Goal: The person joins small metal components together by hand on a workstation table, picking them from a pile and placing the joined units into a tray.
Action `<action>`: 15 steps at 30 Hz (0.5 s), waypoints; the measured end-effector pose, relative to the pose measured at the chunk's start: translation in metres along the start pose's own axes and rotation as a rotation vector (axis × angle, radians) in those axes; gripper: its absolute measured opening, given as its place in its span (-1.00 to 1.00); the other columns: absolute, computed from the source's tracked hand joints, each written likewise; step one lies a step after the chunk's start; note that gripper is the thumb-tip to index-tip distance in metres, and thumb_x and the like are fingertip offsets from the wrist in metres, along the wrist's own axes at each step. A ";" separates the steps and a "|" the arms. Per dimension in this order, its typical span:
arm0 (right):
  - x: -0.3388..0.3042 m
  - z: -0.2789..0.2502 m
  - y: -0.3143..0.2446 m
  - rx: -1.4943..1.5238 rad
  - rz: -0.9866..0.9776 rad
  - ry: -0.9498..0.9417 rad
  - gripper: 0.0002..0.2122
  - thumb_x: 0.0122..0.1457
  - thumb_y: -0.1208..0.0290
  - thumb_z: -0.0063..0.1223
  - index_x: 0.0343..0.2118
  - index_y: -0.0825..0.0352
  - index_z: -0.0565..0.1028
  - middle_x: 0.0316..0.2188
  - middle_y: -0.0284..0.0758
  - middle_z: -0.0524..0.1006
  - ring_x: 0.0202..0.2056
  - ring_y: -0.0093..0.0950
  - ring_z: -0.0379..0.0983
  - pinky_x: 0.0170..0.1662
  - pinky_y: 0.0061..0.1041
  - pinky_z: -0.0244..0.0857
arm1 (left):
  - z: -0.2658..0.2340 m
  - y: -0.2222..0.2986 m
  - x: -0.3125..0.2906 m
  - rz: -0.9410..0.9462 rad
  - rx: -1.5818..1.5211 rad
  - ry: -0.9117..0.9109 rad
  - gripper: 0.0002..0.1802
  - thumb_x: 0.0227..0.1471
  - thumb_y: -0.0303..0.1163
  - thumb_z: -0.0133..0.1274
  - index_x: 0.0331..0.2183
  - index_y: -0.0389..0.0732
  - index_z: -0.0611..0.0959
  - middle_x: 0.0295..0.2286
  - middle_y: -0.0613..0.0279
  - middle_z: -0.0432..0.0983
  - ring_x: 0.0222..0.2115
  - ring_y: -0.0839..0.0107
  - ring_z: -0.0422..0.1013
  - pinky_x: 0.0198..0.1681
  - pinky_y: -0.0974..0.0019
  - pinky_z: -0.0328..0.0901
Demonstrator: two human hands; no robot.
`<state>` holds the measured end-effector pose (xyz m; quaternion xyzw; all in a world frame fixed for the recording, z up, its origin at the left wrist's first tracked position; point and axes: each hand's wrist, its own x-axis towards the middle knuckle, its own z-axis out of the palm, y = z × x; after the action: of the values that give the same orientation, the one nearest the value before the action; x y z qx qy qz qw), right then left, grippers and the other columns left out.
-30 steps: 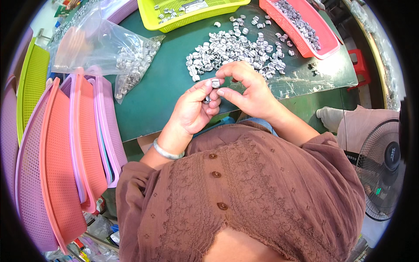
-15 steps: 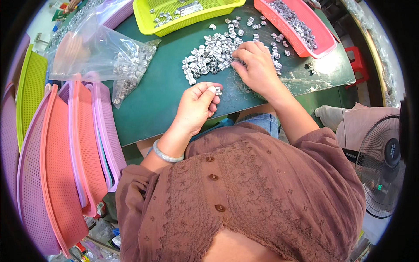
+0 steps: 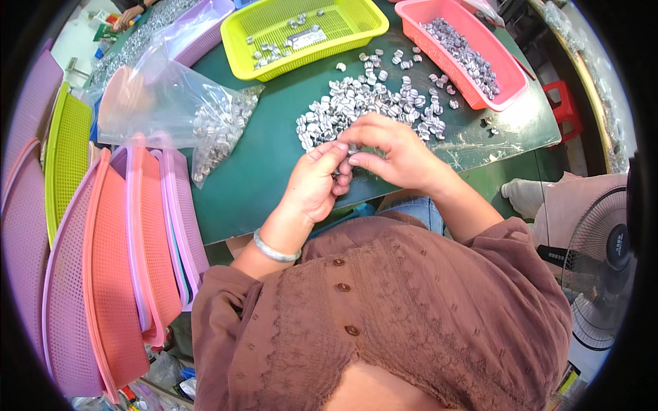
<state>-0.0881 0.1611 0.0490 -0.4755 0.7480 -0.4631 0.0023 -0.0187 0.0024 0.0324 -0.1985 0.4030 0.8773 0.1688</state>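
Close to the table's near edge, my two hands meet in front of a pile of small silvery metal parts [image 3: 356, 99]. My left hand [image 3: 319, 175] is closed, thumb against the curled fingers, round a small silvery part [image 3: 336, 175] that mostly hides in it. The fingertips of my right hand [image 3: 391, 151] press together at my left thumb and forefinger; whatever sits between them is covered by the fingers. Behind the pile stands a yellow-green basket [image 3: 274, 68] with a few of the parts inside. A pink-red basket [image 3: 504, 103] to its right holds many more.
A clear plastic bag [image 3: 205, 161] of similar parts lies left on the green table [image 3: 240, 198]. Stacked purple, pink and green baskets [image 3: 116, 274] stand along my left side. A fan [image 3: 603, 253] and a red stool [image 3: 565, 113] are at the right. Another person's hand [image 3: 129, 17] shows far left.
My right hand has left the pile and come down to my left hand, so their fingertips now meet. The whole view has shifted slightly, showing more of the far baskets.
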 end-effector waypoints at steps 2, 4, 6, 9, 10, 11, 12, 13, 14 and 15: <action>-0.001 0.003 0.001 0.014 0.020 0.039 -0.79 -0.07 0.51 0.11 -0.30 0.33 0.49 -0.40 -0.28 0.47 -0.33 -0.28 0.42 -0.25 -0.41 0.31 | 0.000 0.003 0.002 0.007 0.074 -0.004 -0.85 0.10 -0.34 -0.07 -0.45 -0.17 0.49 -0.66 0.41 0.31 -0.71 0.64 0.16 -0.71 0.61 0.04; -0.004 0.003 0.007 0.005 0.051 0.068 -0.81 -0.06 0.51 0.10 -0.31 0.33 0.49 -0.40 -0.28 0.46 -0.34 -0.29 0.42 -0.27 -0.41 0.32 | 0.001 0.010 0.003 0.010 0.145 -0.018 -0.87 0.09 -0.37 -0.07 -0.43 -0.19 0.50 -0.67 0.40 0.32 -0.73 0.63 0.17 -0.74 0.60 0.02; -0.012 0.006 0.016 -0.029 0.089 0.107 -0.82 -0.05 0.51 0.09 -0.32 0.33 0.50 -0.41 -0.28 0.46 -0.35 -0.29 0.42 -0.28 -0.41 0.32 | 0.001 0.027 0.005 0.063 0.194 0.017 -0.88 0.08 -0.40 -0.09 -0.37 -0.23 0.50 -0.66 0.38 0.33 -0.74 0.62 0.17 -0.76 0.59 0.01; -0.018 0.008 0.017 -0.156 0.037 -0.007 -0.82 -0.04 0.52 0.07 -0.32 0.34 0.48 -0.42 -0.27 0.44 -0.36 -0.29 0.42 -0.31 -0.41 0.32 | -0.001 0.059 0.018 0.275 0.247 0.067 -0.75 0.06 -0.43 -0.12 -0.20 -0.31 0.47 -0.55 0.33 0.37 -0.63 0.59 0.24 -0.71 0.63 0.07; -0.020 0.010 0.015 -0.132 0.058 0.009 -0.81 -0.03 0.55 0.04 -0.29 0.35 0.46 -0.42 -0.25 0.42 -0.37 -0.30 0.41 -0.33 -0.41 0.31 | -0.002 0.073 0.026 0.312 0.190 0.054 -0.74 0.06 -0.45 -0.13 -0.18 -0.33 0.45 -0.50 0.30 0.38 -0.58 0.56 0.26 -0.65 0.62 0.12; -0.019 0.008 0.012 -0.080 0.113 0.010 -0.81 -0.03 0.56 0.03 -0.29 0.36 0.46 -0.41 -0.26 0.43 -0.37 -0.33 0.41 -0.33 -0.45 0.31 | -0.002 0.090 0.033 0.352 0.134 0.048 -0.73 0.05 -0.47 -0.13 -0.17 -0.34 0.43 -0.45 0.27 0.39 -0.54 0.52 0.28 -0.59 0.62 0.17; -0.018 0.003 0.008 -0.031 0.167 0.010 -0.81 -0.02 0.58 0.01 -0.29 0.36 0.45 -0.40 -0.26 0.43 -0.38 -0.36 0.41 -0.34 -0.48 0.30 | 0.001 0.104 0.040 0.417 0.135 0.073 -0.73 0.04 -0.48 -0.13 -0.17 -0.35 0.44 -0.42 0.24 0.39 -0.50 0.50 0.29 -0.53 0.59 0.20; -0.017 -0.001 0.006 0.018 0.222 0.010 -0.81 -0.02 0.59 0.00 -0.28 0.36 0.45 -0.40 -0.27 0.44 -0.39 -0.39 0.41 -0.34 -0.51 0.29 | 0.003 0.118 0.048 0.482 0.137 0.097 -0.72 0.04 -0.50 -0.13 -0.17 -0.36 0.44 -0.39 0.21 0.39 -0.47 0.47 0.30 -0.46 0.56 0.23; -0.015 -0.006 0.011 -0.009 0.150 0.079 -0.80 -0.03 0.61 -0.01 -0.28 0.37 0.45 -0.41 -0.27 0.43 -0.41 -0.42 0.39 -0.35 -0.56 0.27 | 0.004 0.132 0.060 0.574 0.204 0.167 -0.75 0.03 -0.52 -0.15 -0.21 -0.36 0.46 -0.43 0.22 0.40 -0.48 0.47 0.31 -0.46 0.54 0.23; -0.012 -0.015 0.017 -0.068 0.067 0.176 -0.79 -0.03 0.63 0.00 -0.27 0.38 0.45 -0.43 -0.30 0.42 -0.42 -0.48 0.38 -0.35 -0.57 0.26 | 0.003 0.145 0.071 0.662 0.267 0.236 -0.78 0.02 -0.55 -0.16 -0.24 -0.36 0.48 -0.47 0.22 0.41 -0.50 0.48 0.32 -0.47 0.51 0.24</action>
<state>-0.0999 0.1821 0.0405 -0.4076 0.7760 -0.4771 -0.0639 -0.1466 -0.0753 0.0931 -0.1335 0.5729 0.7951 -0.1475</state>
